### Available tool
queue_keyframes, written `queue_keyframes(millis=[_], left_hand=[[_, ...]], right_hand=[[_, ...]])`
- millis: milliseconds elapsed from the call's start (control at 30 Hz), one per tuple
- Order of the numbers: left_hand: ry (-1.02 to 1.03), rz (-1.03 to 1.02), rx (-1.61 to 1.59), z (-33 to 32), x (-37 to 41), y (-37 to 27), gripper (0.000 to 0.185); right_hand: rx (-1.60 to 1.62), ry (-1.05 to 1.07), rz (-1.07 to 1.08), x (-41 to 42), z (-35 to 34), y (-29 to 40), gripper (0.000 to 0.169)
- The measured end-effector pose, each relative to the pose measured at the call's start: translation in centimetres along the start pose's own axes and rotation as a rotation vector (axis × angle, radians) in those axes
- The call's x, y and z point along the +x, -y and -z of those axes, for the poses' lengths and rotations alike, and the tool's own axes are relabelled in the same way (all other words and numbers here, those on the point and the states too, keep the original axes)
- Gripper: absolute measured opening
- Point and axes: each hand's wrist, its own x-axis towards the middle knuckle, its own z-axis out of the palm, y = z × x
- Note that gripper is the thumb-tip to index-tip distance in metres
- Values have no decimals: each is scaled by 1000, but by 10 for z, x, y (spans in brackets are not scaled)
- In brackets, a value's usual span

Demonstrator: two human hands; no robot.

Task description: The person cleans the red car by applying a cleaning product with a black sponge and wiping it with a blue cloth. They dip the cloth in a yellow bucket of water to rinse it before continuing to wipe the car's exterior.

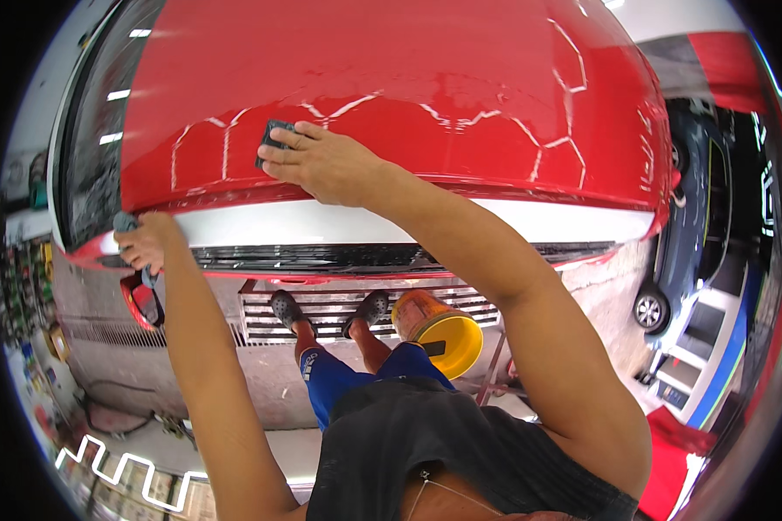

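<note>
My right hand [326, 163] lies with spread fingers on a dark rectangular pad [270, 133], pressing it flat to the wet red roof [391, 143] of a car. My left hand [150, 238] grips a bunched blue-grey cloth [126, 223] at the roof's edge, by the lower corner of the glass [98, 143]. Between the two hands runs a white strip [254, 225] along the roof's side. Water film and bent light reflections show on the red paint.
Below the roof edge, my feet stand on a slatted step [326, 306]. Beside them is a yellow bucket [453, 345] with a dark flat piece at its rim. A red side mirror [144, 303] juts out at left. Another dark car [691, 215] is parked at right.
</note>
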Motion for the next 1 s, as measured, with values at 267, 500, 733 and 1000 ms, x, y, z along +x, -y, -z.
queue_keyframes(millis=[267,500,733,1000], left_hand=[[157,6,-31,13,-12,-12,64],[144,17,-28,6,6,2,67],[127,9,-30,-3,3,1,68],[124,5,-54,10,6,1,65]], right_hand=[[-131,44,-390,-277,39,-71,61],[32,-65,-409,-217,23,-40,67],[-69,-454,-1297,-353,6,-75,67],[-62,-501,-1389,-291,16,-55,69]])
